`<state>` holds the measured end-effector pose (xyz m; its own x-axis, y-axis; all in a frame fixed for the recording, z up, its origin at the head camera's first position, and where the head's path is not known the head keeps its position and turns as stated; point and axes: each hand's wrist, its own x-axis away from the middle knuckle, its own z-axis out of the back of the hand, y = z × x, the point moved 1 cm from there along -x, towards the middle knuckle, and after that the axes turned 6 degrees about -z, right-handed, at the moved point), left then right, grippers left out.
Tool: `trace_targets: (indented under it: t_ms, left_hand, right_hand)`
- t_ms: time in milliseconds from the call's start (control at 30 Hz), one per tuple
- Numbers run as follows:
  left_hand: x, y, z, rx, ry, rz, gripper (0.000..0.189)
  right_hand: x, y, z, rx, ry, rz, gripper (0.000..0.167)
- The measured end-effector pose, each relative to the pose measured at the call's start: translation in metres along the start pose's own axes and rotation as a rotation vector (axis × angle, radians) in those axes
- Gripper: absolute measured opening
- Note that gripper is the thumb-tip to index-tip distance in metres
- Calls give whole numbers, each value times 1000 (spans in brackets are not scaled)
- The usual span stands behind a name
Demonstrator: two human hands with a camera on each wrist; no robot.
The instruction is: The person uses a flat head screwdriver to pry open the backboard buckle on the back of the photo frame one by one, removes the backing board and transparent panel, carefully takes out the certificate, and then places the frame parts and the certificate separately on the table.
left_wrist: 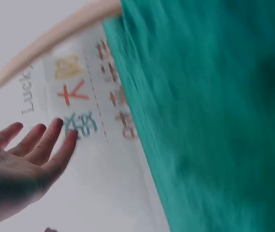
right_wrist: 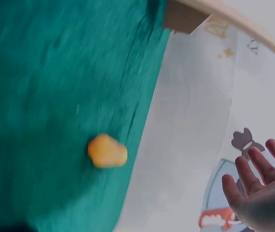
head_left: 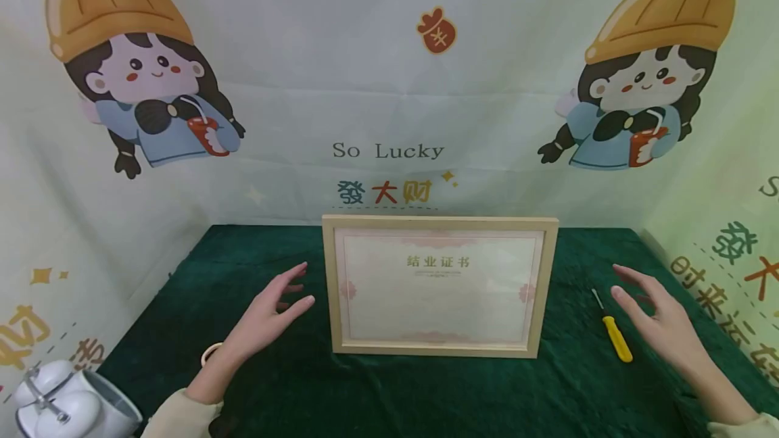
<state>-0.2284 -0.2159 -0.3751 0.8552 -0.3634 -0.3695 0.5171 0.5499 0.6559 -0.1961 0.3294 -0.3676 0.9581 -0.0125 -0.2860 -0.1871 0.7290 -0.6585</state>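
Observation:
A framed certificate with a pale wooden frame stands upright on the green cloth, facing the head camera. To its left, the left hand is held apart from it, fingers spread and empty. On the other side, the right hand hovers with loosely bent fingers and nothing in them. Nearest to that hand lies a screwdriver with a yellow handle, its tip pointing away. Both wrist views show the frame's edge beyond the relaxed fingers; in the right wrist view the screwdriver handle appears blurred.
A white twin-bell alarm clock sits at the front left. Dark green velvet cloth covers the table. White printed fabric with cartoon figures hangs behind and along both sides.

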Motion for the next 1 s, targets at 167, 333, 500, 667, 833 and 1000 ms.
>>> trace_targets:
  t_ms: [167,333,500,667,833,1000]
  left_hand:
    - [-5,11,-13,214,8,62,46]
    - [-7,13,-20,312,-2,125,39]
    - [-8,13,-25,357,-20,175,40]
    - [-10,12,-28,416,-14,213,43]
    - [-14,10,-30,438,24,220,37]
    - [-16,7,-30,403,49,222,33]
  right_hand:
    - [-12,43,-21,-100,12,-96,45]
    - [-10,31,-32,-257,-88,-141,48]
    - [-4,-3,-39,-334,-178,-193,49]
    - [-5,-14,-49,-368,-223,-214,52]
    - [-6,-28,-55,-361,-230,-201,53]
    - [-8,-33,-59,-302,-204,-205,50]
